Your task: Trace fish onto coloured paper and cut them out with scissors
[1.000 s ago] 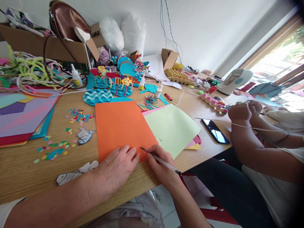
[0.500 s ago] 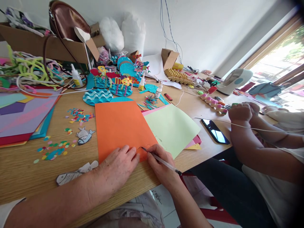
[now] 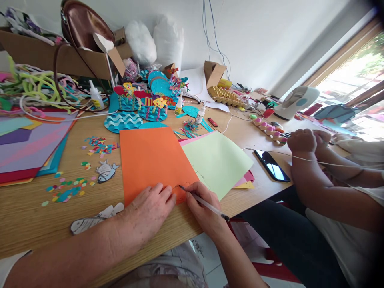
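Note:
An orange sheet of paper (image 3: 153, 160) lies on the wooden table, its right edge beside a light green sheet (image 3: 219, 160). My left hand (image 3: 153, 208) rests flat on the orange sheet's lower part, holding nothing, fingers slightly apart. In my right hand (image 3: 204, 204) is a pen (image 3: 211, 207), its tip touching the orange paper just right of my left fingers. Faint drawn lines show near the tip. Two paper fish, a small one (image 3: 106, 172) and a larger one (image 3: 90, 220), lie left of the sheet, the larger close to my left forearm.
Paper confetti (image 3: 70, 190) and coloured sheets (image 3: 27, 148) lie to the left. Glue bottles (image 3: 200, 114), blue crafts (image 3: 152, 111) and a box (image 3: 54, 58) stand behind. A phone (image 3: 271, 165) is at the right, near another person's hands (image 3: 303, 142).
The other person's hands have shifted slightly to the left. My hands and the pen look almost unmoved.

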